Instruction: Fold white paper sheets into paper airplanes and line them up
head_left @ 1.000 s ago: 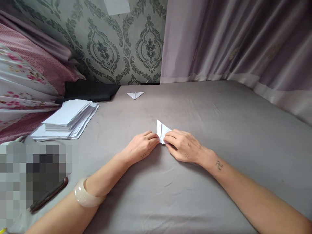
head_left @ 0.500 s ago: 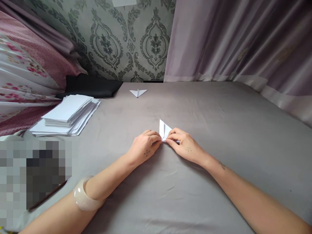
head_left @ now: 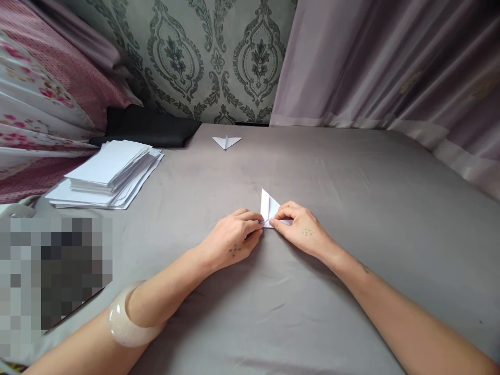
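Head view: two bare hands pinch a small folded white paper at the middle of a grey bed.

Largest is the grey bed sheet (head_left: 351,208), filling the lower frame beneath a mauve curtain (head_left: 390,62) at upper right and patterned wallpaper (head_left: 219,57) at upper centre. A stack of white paper (head_left: 107,174) lies at left, with a black cloth (head_left: 150,133) behind it. The left hand (head_left: 234,239) and right hand (head_left: 302,232) meet fingertip to fingertip, both closed on the folded paper (head_left: 270,207), whose pointed flap stands up just above them. A finished paper fold (head_left: 227,141) lies well apart, near the wall. A pale bangle (head_left: 125,323) circles the left wrist.
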### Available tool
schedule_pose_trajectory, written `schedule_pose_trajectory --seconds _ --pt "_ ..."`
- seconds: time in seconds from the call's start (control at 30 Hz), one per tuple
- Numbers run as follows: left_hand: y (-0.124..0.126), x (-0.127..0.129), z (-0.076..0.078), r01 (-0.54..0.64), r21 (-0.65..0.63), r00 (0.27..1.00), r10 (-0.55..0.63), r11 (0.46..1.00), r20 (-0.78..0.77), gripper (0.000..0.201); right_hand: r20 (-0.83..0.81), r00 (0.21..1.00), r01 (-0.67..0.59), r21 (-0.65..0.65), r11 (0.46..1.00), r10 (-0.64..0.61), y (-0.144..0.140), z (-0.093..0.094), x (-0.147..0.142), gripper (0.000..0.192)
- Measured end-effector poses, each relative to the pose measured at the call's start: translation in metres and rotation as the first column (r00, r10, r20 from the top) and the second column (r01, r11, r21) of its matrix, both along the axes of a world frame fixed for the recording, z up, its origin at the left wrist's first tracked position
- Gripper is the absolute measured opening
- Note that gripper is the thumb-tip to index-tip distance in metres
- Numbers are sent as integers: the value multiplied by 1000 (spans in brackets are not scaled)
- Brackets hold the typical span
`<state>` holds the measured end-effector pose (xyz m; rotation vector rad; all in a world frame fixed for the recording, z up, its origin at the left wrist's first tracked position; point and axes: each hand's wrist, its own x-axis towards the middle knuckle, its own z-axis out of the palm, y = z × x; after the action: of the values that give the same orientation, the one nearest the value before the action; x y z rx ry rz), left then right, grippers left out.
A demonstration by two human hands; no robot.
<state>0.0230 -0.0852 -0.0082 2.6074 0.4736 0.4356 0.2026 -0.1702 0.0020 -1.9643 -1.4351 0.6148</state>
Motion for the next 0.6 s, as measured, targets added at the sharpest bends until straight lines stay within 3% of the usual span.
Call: schedule_pose_trajectory --seconds 0.6 --pt "0 -7 12 100 14 994 -99 995 -38 25 4 999 52 -107 993 -51 7 2 -1 17"
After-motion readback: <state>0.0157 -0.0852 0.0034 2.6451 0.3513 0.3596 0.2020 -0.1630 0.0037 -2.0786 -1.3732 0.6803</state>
